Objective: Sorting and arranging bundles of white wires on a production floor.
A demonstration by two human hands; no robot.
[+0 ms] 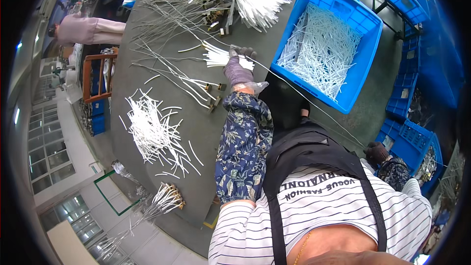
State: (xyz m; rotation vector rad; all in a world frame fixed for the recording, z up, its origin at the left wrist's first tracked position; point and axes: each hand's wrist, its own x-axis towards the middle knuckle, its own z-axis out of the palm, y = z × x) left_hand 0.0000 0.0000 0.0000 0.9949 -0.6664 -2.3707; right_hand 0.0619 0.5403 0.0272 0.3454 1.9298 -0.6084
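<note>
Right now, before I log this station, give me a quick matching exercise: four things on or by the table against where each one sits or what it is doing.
Things:
1. left hand
2. right hand
3. blue crate
4. loose pile of white strips

Places or states:
A. low at the right, beside the striped shirt
B. stretched out over the grey table, fingers on a small white bundle
C. on the table's left part
D. right of the table, holding pale sticks

Pairs: 1-B, 2-A, 3-D, 4-C
</note>
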